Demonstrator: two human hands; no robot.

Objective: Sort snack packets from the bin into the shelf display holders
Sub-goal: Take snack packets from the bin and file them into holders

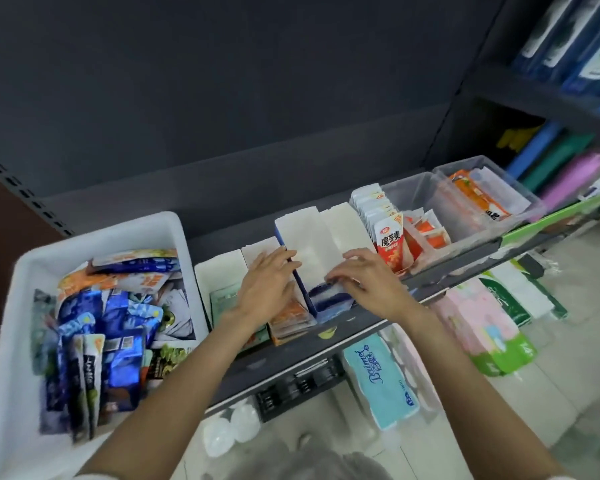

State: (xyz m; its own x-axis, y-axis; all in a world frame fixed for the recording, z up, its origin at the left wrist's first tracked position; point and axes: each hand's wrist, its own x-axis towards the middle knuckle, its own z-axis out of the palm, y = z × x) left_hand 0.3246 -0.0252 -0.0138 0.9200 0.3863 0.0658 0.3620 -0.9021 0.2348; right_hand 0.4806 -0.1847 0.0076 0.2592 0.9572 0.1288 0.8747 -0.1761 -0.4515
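White plastic forms the bin (11, 306) at eight o'clock in the head view, set on the dark shelf (367, 323) and heaped with snack packets (104, 327), mostly blue foil with some orange and green among them. At the centre stands a row of white cardboard holders (312, 237), open at the top. The left hand (267, 289) lies at the centre with straight fingers spread over the blue wall between two holders, above a stack of orange packets (289, 318); it grips nothing that I can see. Just beside it toward three o'clock, the right hand (364, 282) has its fingers bent down onto blue packets (329, 299) sitting in the front of a holder; whether it pinches them or only presses on them I cannot tell. Toward two o'clock, red-and-white packets (390, 244) stand upright in a row, and past them clear tubs (509, 181) hold orange packets. At five o'clock, below the shelf, lie wrapped tissue packs (378, 379) on the floor.
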